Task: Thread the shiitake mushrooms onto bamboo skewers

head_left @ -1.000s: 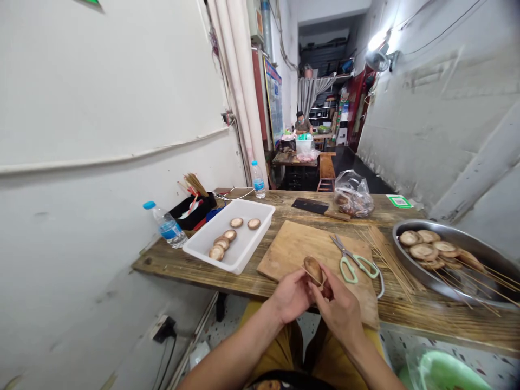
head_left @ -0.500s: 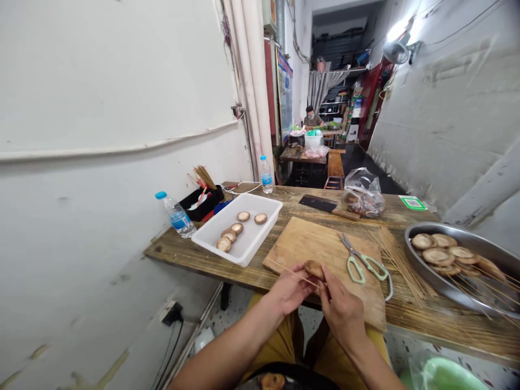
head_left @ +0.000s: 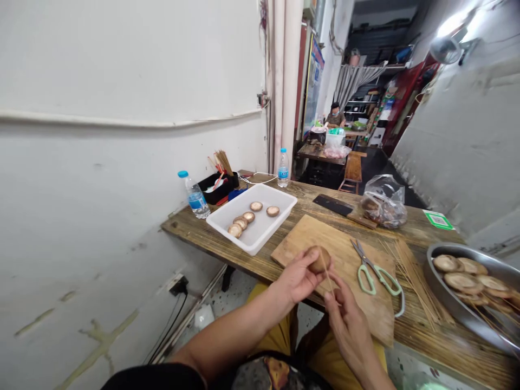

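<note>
Narrow room w/ white walls. A long wood table (head_left: 211, 238) runs along the wall, w/ a cutting board (head_left: 353, 254) on it. Just over the board's near corner, the left hand (head_left: 298, 279) is clamped round 1 mushroom (head_left: 318, 260). It is round and brown w/ a smooth cap. The right hand (head_left: 351, 319) pinches a thin stick (head_left: 328, 277) tight in its fingertips. The stick's long way runs from 11 o'clock, at the mushroom's right side, down to 5 o'clock at the right hand. Can't tell if it is poked in. Scissors (head_left: 376, 273) lie at 3 o'clock of the mushroom. A white tray (head_left: 260, 238) w/ 5 caps sits at 10 o'clock. A metal pan (head_left: 431, 260) of caps sits far off at 3 o'clock.
</note>
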`<state>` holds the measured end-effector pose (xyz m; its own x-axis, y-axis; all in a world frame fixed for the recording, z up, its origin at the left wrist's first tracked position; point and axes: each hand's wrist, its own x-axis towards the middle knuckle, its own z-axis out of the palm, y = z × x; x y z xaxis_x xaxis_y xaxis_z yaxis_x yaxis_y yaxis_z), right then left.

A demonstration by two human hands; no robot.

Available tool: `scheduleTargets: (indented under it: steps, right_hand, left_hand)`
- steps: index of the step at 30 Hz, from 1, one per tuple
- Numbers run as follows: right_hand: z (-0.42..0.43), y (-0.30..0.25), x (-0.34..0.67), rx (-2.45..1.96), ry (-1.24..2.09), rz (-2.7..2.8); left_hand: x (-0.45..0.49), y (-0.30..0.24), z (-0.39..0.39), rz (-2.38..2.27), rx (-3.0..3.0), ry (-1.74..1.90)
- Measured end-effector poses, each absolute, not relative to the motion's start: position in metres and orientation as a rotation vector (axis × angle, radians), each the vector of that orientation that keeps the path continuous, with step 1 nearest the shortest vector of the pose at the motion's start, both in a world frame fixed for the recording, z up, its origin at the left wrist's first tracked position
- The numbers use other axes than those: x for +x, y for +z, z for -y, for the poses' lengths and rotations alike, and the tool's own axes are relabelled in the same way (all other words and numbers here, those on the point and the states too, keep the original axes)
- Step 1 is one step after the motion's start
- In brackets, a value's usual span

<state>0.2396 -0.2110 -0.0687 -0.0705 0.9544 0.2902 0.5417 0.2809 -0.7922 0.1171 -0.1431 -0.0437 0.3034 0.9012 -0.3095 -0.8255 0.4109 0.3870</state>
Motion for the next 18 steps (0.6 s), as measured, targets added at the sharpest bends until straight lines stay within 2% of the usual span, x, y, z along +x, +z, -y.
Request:
scheduleTargets:
  steps: [6, 13, 18]
  right_hand:
    - [0.236, -0.077, 0.257, -1.304, 1.008, 1.607]
    - [0.241, -0.071, 0.266, -1.184, 0.671, 1.903]
    - [0.243, -0.076, 0.266, -1.174, 0.592, 1.957]
  left_hand:
    - [0.091, -0.028, 0.136, -0.457, 0.167, 1.306]
    - [0.086, -0.018, 0.133, -0.415, 0.149, 1.226]
    - [0.086, -0.013, 0.13, -0.392, 0.073, 1.249]
